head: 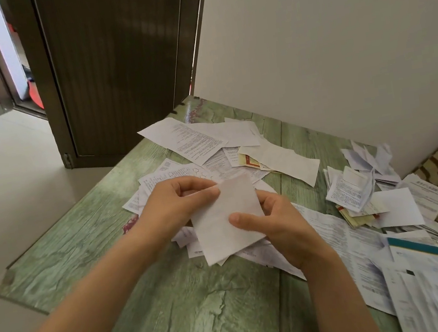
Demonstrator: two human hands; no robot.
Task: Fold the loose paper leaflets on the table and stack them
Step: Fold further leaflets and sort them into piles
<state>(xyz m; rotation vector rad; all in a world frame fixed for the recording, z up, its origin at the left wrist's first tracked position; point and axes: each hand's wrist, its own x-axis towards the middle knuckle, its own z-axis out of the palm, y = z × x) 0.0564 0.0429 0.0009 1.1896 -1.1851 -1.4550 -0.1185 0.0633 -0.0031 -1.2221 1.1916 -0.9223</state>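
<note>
While I watch through the head camera, the left grip (180, 200) pinches the upper left edge of a white leaflet (224, 219) between thumb and curled fingers. The right grip (281, 227) holds its right side, thumb flat on the face. The sheet is thin, matte and roughly rectangular, with faint print showing through, and it is held over the middle of the green wood-grain worktop (175, 300). Beneath and beyond it lie loose leaflets (193, 138), creased and covered in small black text. To the right sits a heap of smaller folded papers (353, 188), near a sheet with a teal band (420, 247).
</note>
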